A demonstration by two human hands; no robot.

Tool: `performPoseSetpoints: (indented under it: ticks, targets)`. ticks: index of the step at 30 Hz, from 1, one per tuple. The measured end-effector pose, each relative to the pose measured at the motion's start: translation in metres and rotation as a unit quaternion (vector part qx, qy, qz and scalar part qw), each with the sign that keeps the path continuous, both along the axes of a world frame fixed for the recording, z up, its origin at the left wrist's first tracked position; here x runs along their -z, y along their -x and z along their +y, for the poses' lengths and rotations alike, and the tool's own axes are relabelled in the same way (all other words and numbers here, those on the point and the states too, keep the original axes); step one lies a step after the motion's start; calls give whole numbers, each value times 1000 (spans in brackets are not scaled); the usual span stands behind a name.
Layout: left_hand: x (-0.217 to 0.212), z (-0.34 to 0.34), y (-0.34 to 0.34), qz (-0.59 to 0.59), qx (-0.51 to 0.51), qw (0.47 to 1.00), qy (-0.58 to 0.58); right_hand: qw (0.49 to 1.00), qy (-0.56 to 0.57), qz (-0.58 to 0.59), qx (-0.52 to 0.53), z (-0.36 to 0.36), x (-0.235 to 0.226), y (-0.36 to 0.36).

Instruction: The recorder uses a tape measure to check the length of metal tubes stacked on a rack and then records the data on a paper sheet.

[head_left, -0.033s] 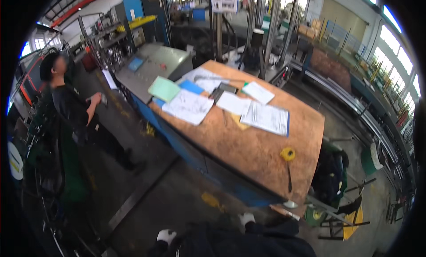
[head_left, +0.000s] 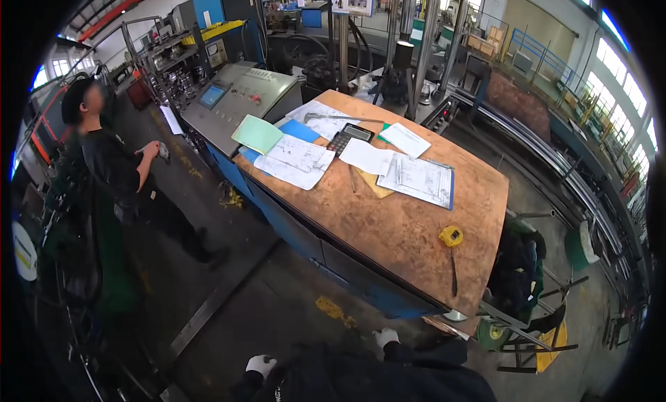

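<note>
While the head view looks down from up high, almost nothing has moved since the picture just before: the same things lie in the same places, so no work on the things has begun. At the bottom middle of the frame, two small white shapes stick out of dark sleeves. They look like the left hand (head_left: pixel 261 365) and the right hand (head_left: pixel 386 337) in white gloves. They are too small to tell how far the fingers are open, and I cannot see anything in them. The right hand is near the closest corner of the big brown worktop (head_left: pixel 402 228) but does not touch it. The left hand is over the dark floor, well away from the worktop. A yellow tape measure (head_left: pixel 451 235) lies on the worktop at the right of the middle, with a thin dark strip running down from it toward the near edge. Higher up on the worktop lie white papers (head_left: pixel 416 176), a green folder (head_left: pixel 257 133) and a dark calculator (head_left: pixel 350 135). At the left of the frame another person (head_left: pixel 104 166) in dark clothes stands on the floor, apart from the worktop, with something small in one hand. A grey control desk (head_left: pixel 239 97) stands behind the worktop, in the upper left.
</note>
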State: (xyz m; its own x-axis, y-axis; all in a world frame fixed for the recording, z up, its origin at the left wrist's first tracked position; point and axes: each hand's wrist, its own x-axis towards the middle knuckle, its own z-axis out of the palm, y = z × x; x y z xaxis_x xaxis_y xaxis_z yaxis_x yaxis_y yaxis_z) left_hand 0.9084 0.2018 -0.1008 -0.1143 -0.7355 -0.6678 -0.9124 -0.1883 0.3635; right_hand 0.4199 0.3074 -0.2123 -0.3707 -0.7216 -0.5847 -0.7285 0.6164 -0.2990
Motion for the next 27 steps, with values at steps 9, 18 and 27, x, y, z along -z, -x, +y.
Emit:
performPoseSetpoints:
  ticks: [9,18,27]
  targets:
    - [-5,11,-9,34,12,999,5,999,38,-10,9,-15,-4,-20]
    - [72,-6,-63,0,73,997,-4,998,39,-46,18,-19,-10,-26]
    - [66,-31,-66,-16,93,995,-10,991,80,-74,78,-15,-4,-28]
